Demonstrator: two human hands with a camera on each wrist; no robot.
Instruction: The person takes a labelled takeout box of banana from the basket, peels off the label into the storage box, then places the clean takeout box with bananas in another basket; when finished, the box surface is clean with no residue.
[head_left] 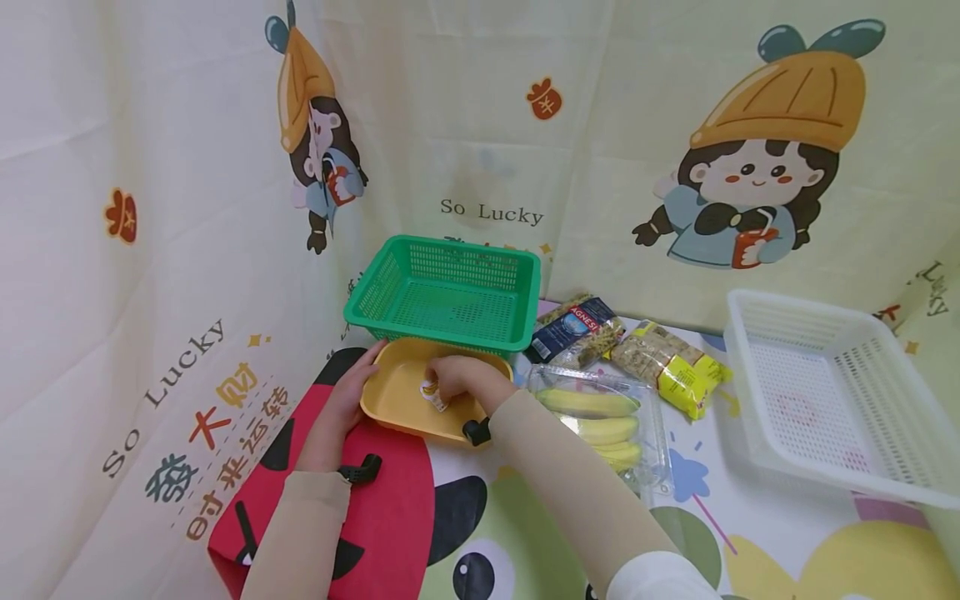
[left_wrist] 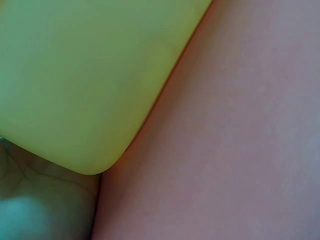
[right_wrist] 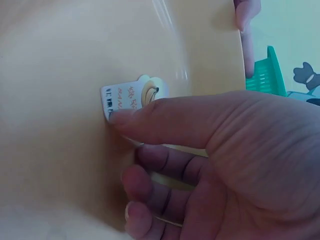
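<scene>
In the head view, an orange-yellow plastic basin (head_left: 405, 421) sits in front of a green basket. My left hand (head_left: 351, 390) holds the basin's left rim. In the right wrist view, the left fingertips (right_wrist: 246, 15) lie at that rim. My right hand (head_left: 457, 379) reaches into the basin. Between thumb and index finger it pinches a small white card (right_wrist: 112, 97) with a banana picture and printed lettering. The other right fingers are curled below the card. In the left wrist view, the basin's outer wall (left_wrist: 100, 90) covers part of the left palm (left_wrist: 45, 200).
The green basket (head_left: 442, 337) stands behind the basin. To the right lie a clear box of bananas (head_left: 600, 429), a dark-labelled AGNESI pasta bag (head_left: 577, 329) and a yellow-and-clear bag (head_left: 667, 367). A white basket (head_left: 795, 367) is at far right. Printed curtains (head_left: 480, 125) hang behind and left.
</scene>
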